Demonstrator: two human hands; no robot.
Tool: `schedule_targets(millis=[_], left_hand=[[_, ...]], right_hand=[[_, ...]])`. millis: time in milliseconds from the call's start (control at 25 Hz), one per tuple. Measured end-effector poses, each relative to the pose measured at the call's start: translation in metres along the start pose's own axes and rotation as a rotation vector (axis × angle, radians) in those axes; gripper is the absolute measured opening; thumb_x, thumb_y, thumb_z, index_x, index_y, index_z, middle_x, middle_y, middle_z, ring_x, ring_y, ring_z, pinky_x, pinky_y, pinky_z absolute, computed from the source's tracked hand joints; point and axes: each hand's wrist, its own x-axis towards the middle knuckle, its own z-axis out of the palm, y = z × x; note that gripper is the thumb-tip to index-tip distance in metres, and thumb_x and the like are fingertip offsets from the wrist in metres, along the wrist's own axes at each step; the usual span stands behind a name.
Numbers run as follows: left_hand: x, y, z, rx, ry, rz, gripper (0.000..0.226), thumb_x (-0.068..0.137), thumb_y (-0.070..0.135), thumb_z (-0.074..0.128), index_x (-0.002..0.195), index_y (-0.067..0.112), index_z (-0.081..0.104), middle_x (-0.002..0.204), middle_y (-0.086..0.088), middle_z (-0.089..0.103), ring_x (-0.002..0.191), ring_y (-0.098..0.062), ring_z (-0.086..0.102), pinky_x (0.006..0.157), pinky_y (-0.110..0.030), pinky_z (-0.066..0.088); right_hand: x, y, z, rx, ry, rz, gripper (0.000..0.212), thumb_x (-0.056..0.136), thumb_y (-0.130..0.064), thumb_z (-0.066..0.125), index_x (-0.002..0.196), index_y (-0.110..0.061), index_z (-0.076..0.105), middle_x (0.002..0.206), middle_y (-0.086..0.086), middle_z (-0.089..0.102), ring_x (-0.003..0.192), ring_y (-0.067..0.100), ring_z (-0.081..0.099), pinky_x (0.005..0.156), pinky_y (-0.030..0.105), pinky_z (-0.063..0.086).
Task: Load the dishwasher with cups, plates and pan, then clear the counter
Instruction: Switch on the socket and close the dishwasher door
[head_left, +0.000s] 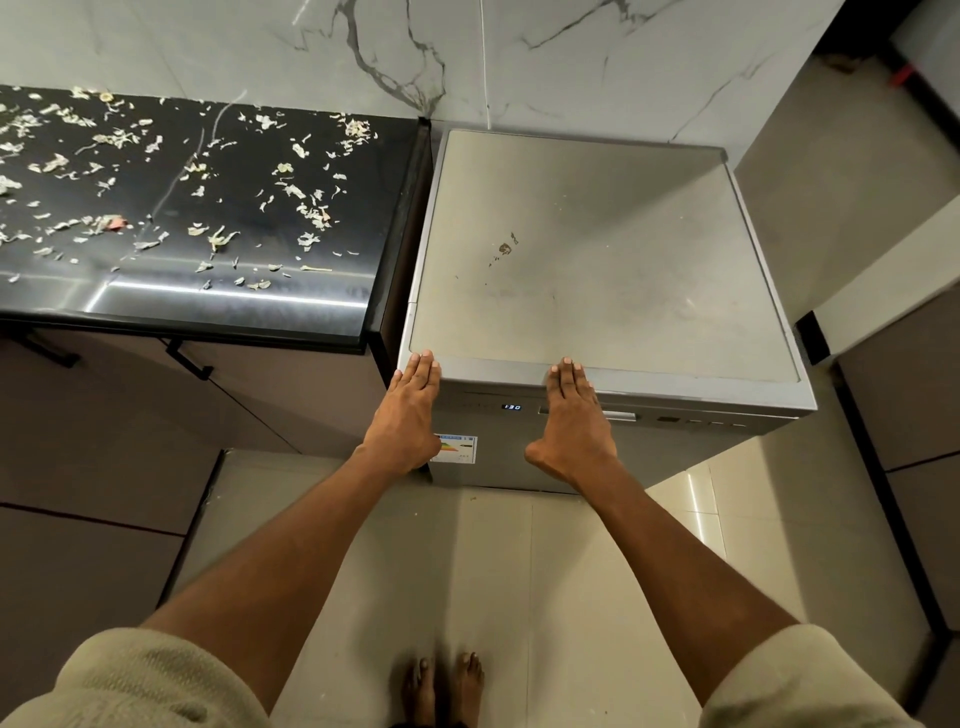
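1. The left hand (410, 402) lay flat, fingers straight and together, pressed against the front top corner of the dishwasher (597, 270); it gripped nothing.
2. The right hand (574, 415) was likewise flat and open, fingertips at the front top edge, its palm over the door handle (618, 414).
3. Just under both palms the door stood shut, and between the hands a small display (511, 407) was lit. No cups, plates or pan were in sight, so I judged the loading done.
4. The risk at the hands: if the door had not latched, easing off might let it drop open. A palm sliding sideways could brush the buttons (696, 422) just right of the right hand and change the setting.
5. Well to the left of the left hand, the counter (234, 306) was strewn with vegetable scraps (306, 208). Sweeping them carelessly could send them over the front edge onto the floor (519, 571), near the bare feet (444, 686), or into the gap beside the dishwasher.
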Motion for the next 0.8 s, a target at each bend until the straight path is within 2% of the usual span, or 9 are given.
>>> schedule_targets(millis=[360,560,640,720,800], left_hand=[[0.004,0.001,-0.011,-0.03,-0.015,0.006,0.11,0.079,0.024,0.077,0.158,0.009,0.003,0.166,-0.006,-0.007,0.153,-0.02,-0.01,0.124,-0.034,0.001],[0.006,-0.004,-0.027,-0.022,-0.059,0.049,0.107,0.08,0.022,0.075,0.159,0.01,0.003,0.166,-0.006,-0.006,0.153,-0.021,-0.005,0.122,-0.032,0.01],[0.006,-0.006,-0.032,-0.035,-0.077,0.072,0.104,0.08,0.019,0.072,0.159,0.01,0.004,0.167,-0.006,-0.004,0.153,-0.02,-0.003,0.122,-0.031,0.012],[0.006,-0.01,-0.034,-0.052,-0.083,0.09,0.103,0.079,0.017,0.071,0.159,0.011,0.007,0.167,-0.005,-0.001,0.153,-0.019,0.0,0.122,-0.03,0.014],[0.008,-0.017,-0.039,-0.093,-0.104,0.098,0.098,0.077,0.015,0.072,0.158,0.014,0.017,0.166,-0.002,0.008,0.152,-0.019,0.013,0.121,-0.032,0.023]], right_hand=[[0.002,-0.003,-0.011,0.037,-0.029,0.018,0.111,0.079,-0.043,0.06,0.159,-0.004,-0.008,0.167,0.015,-0.014,0.154,0.026,-0.013,0.127,0.038,0.001],[0.005,-0.019,-0.023,0.017,-0.058,0.089,0.107,0.082,-0.044,0.058,0.158,0.001,-0.004,0.166,0.02,-0.009,0.155,0.031,-0.009,0.127,0.038,0.002],[0.007,-0.031,-0.03,-0.003,-0.09,0.148,0.105,0.084,-0.044,0.058,0.158,0.004,0.0,0.166,0.022,-0.005,0.155,0.033,-0.004,0.127,0.039,0.007],[0.014,-0.046,-0.038,-0.026,-0.114,0.234,0.098,0.085,-0.046,0.06,0.156,0.004,0.016,0.164,0.025,0.009,0.154,0.036,0.01,0.125,0.04,0.019],[0.023,-0.066,-0.05,-0.064,-0.111,0.302,0.077,0.086,-0.048,0.062,0.146,-0.002,0.044,0.154,0.024,0.037,0.143,0.037,0.034,0.116,0.04,0.037]])
